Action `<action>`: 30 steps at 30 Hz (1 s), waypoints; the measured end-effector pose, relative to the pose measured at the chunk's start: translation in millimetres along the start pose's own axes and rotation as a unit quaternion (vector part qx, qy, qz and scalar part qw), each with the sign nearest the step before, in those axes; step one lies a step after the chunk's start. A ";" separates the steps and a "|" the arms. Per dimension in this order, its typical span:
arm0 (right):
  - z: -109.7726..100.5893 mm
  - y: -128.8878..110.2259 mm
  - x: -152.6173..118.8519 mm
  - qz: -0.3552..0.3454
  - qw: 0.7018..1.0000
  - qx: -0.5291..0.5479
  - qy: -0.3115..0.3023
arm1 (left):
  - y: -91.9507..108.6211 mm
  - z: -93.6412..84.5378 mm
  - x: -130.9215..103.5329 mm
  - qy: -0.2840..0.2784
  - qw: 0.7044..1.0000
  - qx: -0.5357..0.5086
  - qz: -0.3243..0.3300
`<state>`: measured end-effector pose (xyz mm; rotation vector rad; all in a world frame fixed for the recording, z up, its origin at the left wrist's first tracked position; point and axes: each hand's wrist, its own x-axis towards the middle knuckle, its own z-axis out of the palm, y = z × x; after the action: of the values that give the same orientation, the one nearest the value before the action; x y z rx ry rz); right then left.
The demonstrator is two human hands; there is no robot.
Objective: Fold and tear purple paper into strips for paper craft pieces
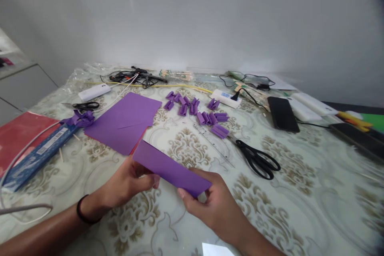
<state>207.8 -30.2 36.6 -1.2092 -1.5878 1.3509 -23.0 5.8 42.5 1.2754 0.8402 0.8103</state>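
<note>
From the head view, the purple paper strip is in front of the wearer, held above the table, and it should handle as light, fairly stiff but easily creased, best taken gently by its ends. The right hand has its fingers clamped on the near right end, while the left hand is partly behind the other end, so I cannot tell whether its fingers pinch. At the back, a clear packet holds slim pale sticks.
</note>
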 end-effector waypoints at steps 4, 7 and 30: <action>-4.4 -0.5 0.3 -0.014 1.000 -0.014 0.006 | -0.5 -8.9 2.1 0.023 1.000 0.013 0.011; -9.5 -2.1 2.1 -0.021 0.999 -0.024 0.011 | 1.4 -16.6 2.5 0.038 0.999 0.022 0.028; -28.6 0.4 16.4 -0.146 0.963 -0.216 0.064 | 4.3 -29.4 6.8 0.122 0.990 0.045 0.050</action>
<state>229.5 -5.7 41.0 -1.2179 -1.9371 0.7476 -45.9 25.9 43.4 1.3222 1.0232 1.0346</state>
